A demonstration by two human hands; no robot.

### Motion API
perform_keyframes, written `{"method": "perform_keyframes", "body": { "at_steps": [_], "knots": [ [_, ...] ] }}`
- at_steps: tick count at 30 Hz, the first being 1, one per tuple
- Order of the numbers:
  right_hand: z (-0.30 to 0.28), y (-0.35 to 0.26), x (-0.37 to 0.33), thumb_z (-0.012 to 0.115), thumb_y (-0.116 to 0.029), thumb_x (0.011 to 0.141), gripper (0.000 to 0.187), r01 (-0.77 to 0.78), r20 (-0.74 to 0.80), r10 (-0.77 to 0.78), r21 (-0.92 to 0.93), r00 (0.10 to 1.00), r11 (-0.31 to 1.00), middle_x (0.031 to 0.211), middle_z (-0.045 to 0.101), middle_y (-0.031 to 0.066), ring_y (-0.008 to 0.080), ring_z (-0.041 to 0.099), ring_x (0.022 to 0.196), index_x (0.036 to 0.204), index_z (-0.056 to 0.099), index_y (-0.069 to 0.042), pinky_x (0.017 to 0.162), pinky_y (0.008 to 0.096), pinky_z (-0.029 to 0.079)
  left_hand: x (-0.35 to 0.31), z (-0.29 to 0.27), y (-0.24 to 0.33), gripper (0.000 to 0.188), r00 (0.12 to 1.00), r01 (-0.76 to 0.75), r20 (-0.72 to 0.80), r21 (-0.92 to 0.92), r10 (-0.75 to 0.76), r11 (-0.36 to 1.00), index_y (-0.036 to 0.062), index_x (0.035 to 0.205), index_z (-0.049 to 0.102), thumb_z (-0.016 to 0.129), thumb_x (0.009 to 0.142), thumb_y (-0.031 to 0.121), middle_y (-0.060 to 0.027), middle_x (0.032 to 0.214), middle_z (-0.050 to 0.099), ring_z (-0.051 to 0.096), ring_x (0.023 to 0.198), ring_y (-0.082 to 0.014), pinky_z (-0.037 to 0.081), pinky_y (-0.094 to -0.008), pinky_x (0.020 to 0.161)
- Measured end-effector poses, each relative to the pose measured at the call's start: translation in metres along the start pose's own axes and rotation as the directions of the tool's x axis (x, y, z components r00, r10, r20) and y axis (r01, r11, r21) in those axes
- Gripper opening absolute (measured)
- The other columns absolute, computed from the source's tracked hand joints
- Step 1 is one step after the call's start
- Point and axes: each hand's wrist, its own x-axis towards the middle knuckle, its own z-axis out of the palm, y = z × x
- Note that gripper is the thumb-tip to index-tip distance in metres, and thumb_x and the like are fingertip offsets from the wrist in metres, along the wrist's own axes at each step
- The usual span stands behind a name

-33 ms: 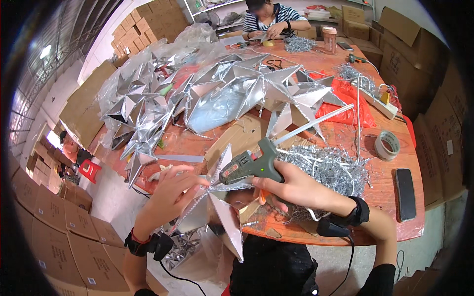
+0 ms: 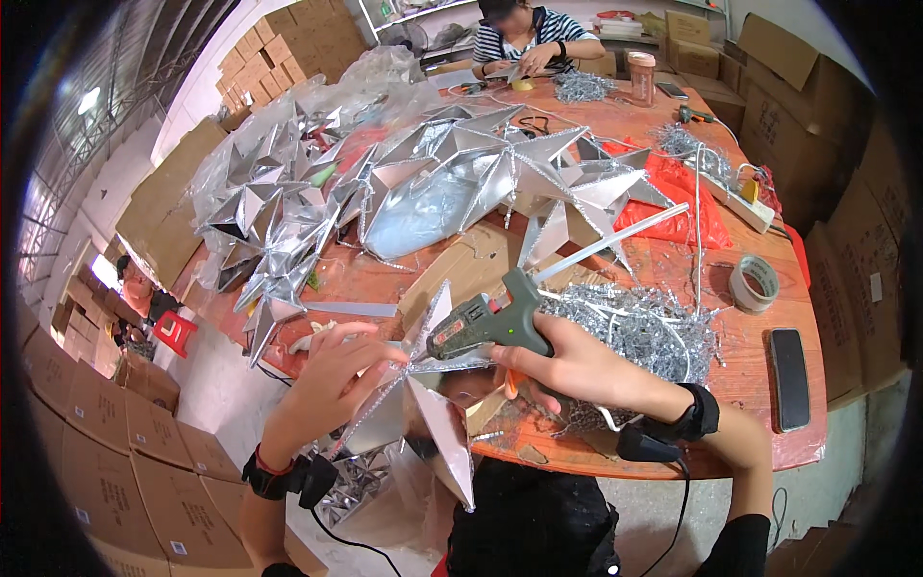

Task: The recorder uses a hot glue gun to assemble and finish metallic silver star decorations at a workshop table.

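Note:
A green hot glue gun (image 2: pixel 505 322) is gripped by my right hand (image 2: pixel 586 365), a white glue stick (image 2: pixel 615 240) jutting from its back. Its nozzle points left, close to the middle of a silver foil star (image 2: pixel 437 423) edged with sparkly trim. This star overhangs the near edge of the table. My left hand (image 2: pixel 336 375) has its fingers bent and pinched at the star's left side, by its centre; the fingertips partly hide what they hold. Silver tinsel (image 2: pixel 635 332) lies beyond my right hand.
Finished silver stars (image 2: pixel 567 192) and plastic wrapping heap up at the back left. At right on the wooden table (image 2: pixel 711 433) are a phone (image 2: pixel 789 380), a tape roll (image 2: pixel 754 284) and a power strip (image 2: pixel 731 192). Across sits another person (image 2: pixel 534 48). Cartons (image 2: pixel 125 423) stack up on the left.

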Motion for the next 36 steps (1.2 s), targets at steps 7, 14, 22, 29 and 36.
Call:
{"method": "perform_keyframes", "body": {
  "at_steps": [7,14,22,29,36],
  "knots": [
    [0.001,0.000,0.000,0.056,-0.029,0.088,0.039,-0.002,-0.012,0.001,-0.025,1.000,1.000,0.051,0.051,0.0048,0.0128,0.050,0.039,0.095,0.046,0.008,0.041,0.0270,0.041,-0.001,0.000,0.000,0.019,1.000,0.004,-0.002,-0.006,-0.004,1.000,0.0151,0.102,0.061,0.048,0.089,0.016,-0.0029,0.100,0.061,0.044,0.112,-0.0246,0.024,-0.0410,0.096],
    [-0.004,-0.005,-0.002,0.057,-0.027,0.088,0.038,0.014,0.046,-0.017,0.068,0.999,0.998,0.068,0.060,0.0069,0.0125,0.052,0.041,0.099,0.046,0.008,0.043,0.0265,0.044,0.000,0.002,0.000,0.017,1.000,-0.017,-0.019,0.011,0.017,1.000,0.0149,0.100,0.062,0.049,0.088,0.016,-0.0023,0.100,0.061,0.045,0.111,-0.0244,0.026,-0.0392,0.095],
    [-0.012,-0.022,-0.012,0.059,-0.026,0.087,0.038,0.035,-0.021,-0.033,0.093,0.999,0.995,0.073,0.057,0.0065,0.0113,0.053,0.044,0.098,0.046,0.008,0.042,0.0252,0.043,0.000,0.001,0.001,0.017,1.000,-0.012,-0.015,0.012,0.012,1.000,0.0144,0.099,0.063,0.050,0.088,0.016,-0.0018,0.100,0.061,0.046,0.110,-0.0239,0.026,-0.0385,0.094],
    [-0.013,-0.017,-0.011,0.059,-0.025,0.087,0.036,0.052,-0.065,-0.047,0.077,0.997,0.996,0.072,0.056,0.0064,0.0105,0.053,0.044,0.097,0.046,0.007,0.042,0.0247,0.042,0.001,0.000,0.004,0.018,1.000,-0.004,-0.002,0.007,0.004,1.000,0.0106,0.098,0.064,0.049,0.087,0.015,-0.0043,0.101,0.061,0.046,0.112,-0.0261,0.027,-0.0392,0.098],
    [-0.013,-0.023,-0.014,0.058,-0.026,0.089,0.033,0.013,-0.090,-0.009,0.050,0.996,0.999,0.079,0.058,0.0068,0.0086,0.051,0.046,0.099,0.046,0.004,0.045,0.0224,0.039,0.000,0.001,0.002,0.016,1.000,-0.022,-0.022,0.010,0.022,1.000,0.0125,0.097,0.063,0.050,0.088,0.016,-0.0033,0.098,0.061,0.047,0.110,-0.0246,0.028,-0.0396,0.095]
  ]
}}
